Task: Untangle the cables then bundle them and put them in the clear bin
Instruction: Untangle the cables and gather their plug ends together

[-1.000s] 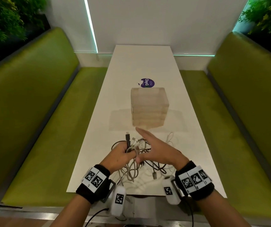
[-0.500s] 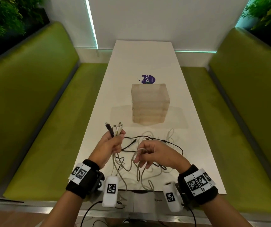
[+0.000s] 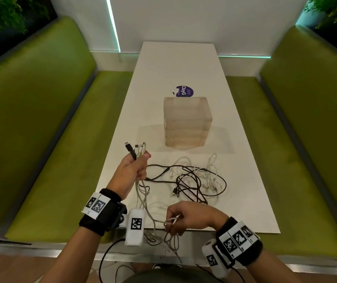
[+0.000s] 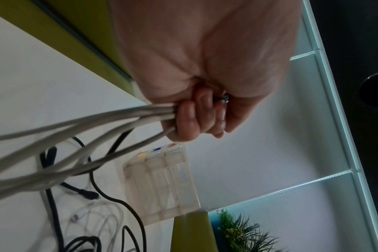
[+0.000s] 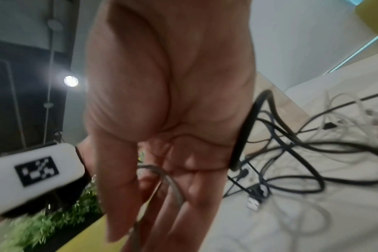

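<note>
Clearly our left hand (image 3: 132,170) is fisted round a sheaf of cable ends, and the wrist view shows its fingers (image 4: 187,119) curled tight on the pale grey cords while the plugs (image 3: 136,149) fan out above the knuckles, one black and the others pale. Our right hand (image 3: 188,216) sits low at the near table edge, with thumb and forefinger pinching a single white cable end (image 3: 171,221); its other fingers lie loosely bent, and a thin grey cord (image 5: 171,184) crosses them.

From these grips the cords sag in slack loops down to the rest of the tangle (image 3: 194,178), a knot of black and white cables lying on the white table (image 3: 245,180) between our hands and the clear bin (image 3: 187,121). The bin stands upright beyond the tangle, a ribbed translucent box, and no cable is seen in it.

We judge the cables light, limp and fairly smooth, so they will slide through one another yet snag at the plugs. The stiff plug bodies seem the best place to hold, drawing one cord at a time rather than hauling the whole knot.
</note>
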